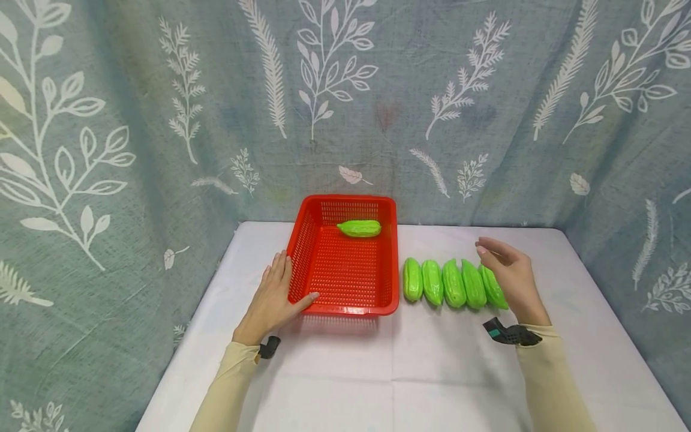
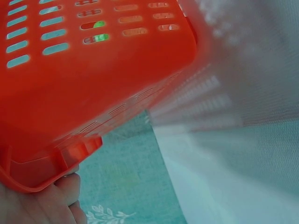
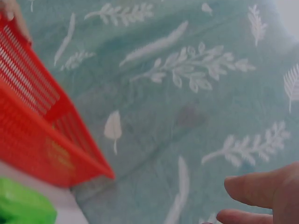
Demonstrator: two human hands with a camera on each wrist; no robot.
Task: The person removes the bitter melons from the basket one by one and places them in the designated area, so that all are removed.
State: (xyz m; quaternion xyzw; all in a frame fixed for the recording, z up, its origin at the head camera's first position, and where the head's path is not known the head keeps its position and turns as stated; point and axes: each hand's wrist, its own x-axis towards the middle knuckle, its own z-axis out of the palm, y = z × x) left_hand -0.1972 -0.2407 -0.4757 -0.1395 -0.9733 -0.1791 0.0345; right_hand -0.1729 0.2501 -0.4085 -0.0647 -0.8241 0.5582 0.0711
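A red plastic basket (image 1: 345, 270) with slotted walls stands on the white table, one glossy green bitter gourd (image 1: 360, 228) lying crosswise at its far end. My left hand (image 1: 275, 297) rests at the basket's near left corner, fingers straight along the side and thumb over the rim. To the right of the basket, several more bitter gourds (image 1: 432, 282) lie side by side in a row. Above the row's right end hovers my right hand (image 1: 510, 273), holding nothing, with thumb and fingers apart; it partly hides the rightmost gourd (image 1: 493, 288). A bright green gourd (image 3: 23, 203) shows in the right wrist view.
Behind and beside the table (image 1: 432, 372) hangs a grey-green curtain (image 1: 378, 150) with white leaf prints. The basket's back end stands close to it. White tabletop extends in front of the basket and the row of gourds.
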